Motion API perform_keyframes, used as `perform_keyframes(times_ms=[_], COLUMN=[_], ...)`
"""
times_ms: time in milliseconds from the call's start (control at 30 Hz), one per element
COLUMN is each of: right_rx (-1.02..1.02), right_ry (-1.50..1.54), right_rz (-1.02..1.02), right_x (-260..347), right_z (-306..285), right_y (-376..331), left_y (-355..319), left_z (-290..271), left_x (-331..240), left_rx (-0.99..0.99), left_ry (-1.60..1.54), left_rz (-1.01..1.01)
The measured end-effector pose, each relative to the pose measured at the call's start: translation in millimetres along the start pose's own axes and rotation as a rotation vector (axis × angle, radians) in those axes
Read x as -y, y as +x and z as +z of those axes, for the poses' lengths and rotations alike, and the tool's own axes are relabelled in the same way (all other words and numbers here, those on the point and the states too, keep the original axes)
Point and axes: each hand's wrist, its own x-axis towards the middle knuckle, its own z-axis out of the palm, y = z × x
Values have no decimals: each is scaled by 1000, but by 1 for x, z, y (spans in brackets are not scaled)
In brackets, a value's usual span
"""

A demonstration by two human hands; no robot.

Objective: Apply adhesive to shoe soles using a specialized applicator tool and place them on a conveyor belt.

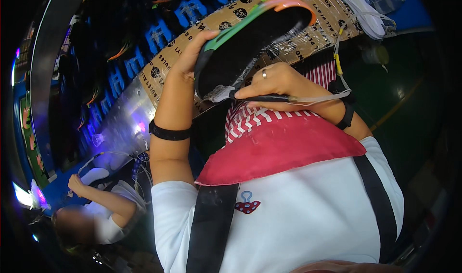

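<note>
Black and green, a shoe sole (250, 42) is being held up in front of the person's chest, with an orange edge along its top. The left hand (192, 51) is wrapping its fingers around the sole's left side and gripping it. The right hand (272, 80) is closing its fingers around a thin black tool (264, 98), and the tip is touching the sole's lower end. A pale cord (322, 98) is running from the tool over the right wrist.

Behind the sole, a long brown cardboard strip (308, 30) with black printed words and round marks is lying slanted under shiny clear tape. Blue shapes (159, 34) are lining up just beside it on the left. A red cloth (284, 145) is hanging over a white shirt (298, 215). Another person's hand (76, 182) is resting low on the left.
</note>
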Motion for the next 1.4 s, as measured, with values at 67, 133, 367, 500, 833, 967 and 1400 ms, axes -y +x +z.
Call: perform_keyframes(times_ms=[67, 133, 367, 500, 833, 967, 1400], right_rx=[56, 131, 45, 116, 93, 15, -701], right_ry=[-30, -39, 5, -245, -294, -19, 250], right_rz=[-1, -21, -49, -58, -54, -2, 511], right_x=[-4, -5, -3, -2, -6, -4, -48], right_z=[2, 3, 1, 1, 4, -2, -14], right_y=[-1, -2, -2, 0, -6, -8, -17], left_y=[3, 5, 12, 13, 1, -10, -24], left_z=[10, 4, -4, -7, -6, 5, 0], left_x=[-1, 3, 1, 2, -13, -11, 52], left_rx=[-98, -76, -103, -69, -114, -151, -344], left_ry=[258, 275, 400, 466, 467, 389, -141], left_rz=[-37, -60, -199, -173, -304, -278, -164])
